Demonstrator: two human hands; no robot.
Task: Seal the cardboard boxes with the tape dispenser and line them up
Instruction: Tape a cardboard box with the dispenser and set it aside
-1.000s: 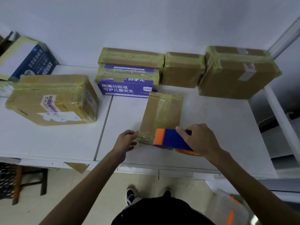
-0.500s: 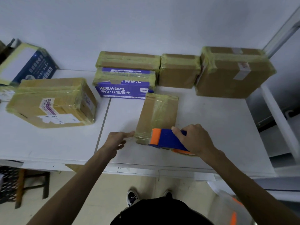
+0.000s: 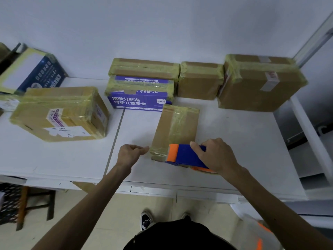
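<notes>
A small flat cardboard box (image 3: 175, 127) lies in the middle of the white table (image 3: 234, 141), with yellowish tape along its top. My right hand (image 3: 216, 156) grips the blue and orange tape dispenser (image 3: 183, 155), which sits at the box's near end. My left hand (image 3: 131, 153) is to the left, one outstretched fingertip touching the box's near left corner, the other fingers loosely curled. It holds nothing.
Taped boxes line the back wall: a brown one (image 3: 144, 69) on a purple printed one (image 3: 138, 98), a small one (image 3: 200, 81) and a large one (image 3: 257, 83). Another large taped box (image 3: 59, 114) lies left, a blue box (image 3: 30, 71) behind it. The table's front edge is near my body.
My left hand's fingers have curled in, leaving one fingertip on the box's corner. The right hand and the dispenser stay at the box's near end.
</notes>
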